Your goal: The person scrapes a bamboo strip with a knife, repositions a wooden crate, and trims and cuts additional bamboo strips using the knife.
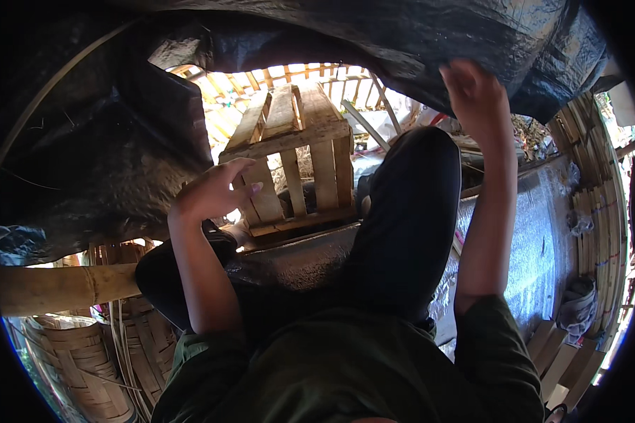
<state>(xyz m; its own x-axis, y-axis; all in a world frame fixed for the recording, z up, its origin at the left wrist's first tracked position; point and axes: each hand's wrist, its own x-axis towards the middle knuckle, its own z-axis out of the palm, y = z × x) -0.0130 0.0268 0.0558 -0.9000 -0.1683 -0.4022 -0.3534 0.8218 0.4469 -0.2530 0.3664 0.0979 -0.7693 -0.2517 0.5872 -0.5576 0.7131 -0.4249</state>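
A slatted wooden crate (319,169) stands in front of me between my knees. My left hand (213,190) is in the air beside its near left corner, thumb and fingers apart, and I see nothing in it. My right hand (478,99) is raised past my right knee, in front of the black plastic sheet (515,42). Its fingers are bent loosely with a gap between them, and no object shows there. Whether they touch the sheet I cannot tell. The sheet hangs over the far side and the left, with a bright opening behind the crate.
A thick bamboo pole (63,289) runs along my left, above woven bamboo baskets (77,359). On my right lies a shiny silvery sheet (522,240), beside stacked bamboo strips (603,233) and a grey cloth bundle (578,307). A loose stick (363,123) leans behind the crate.
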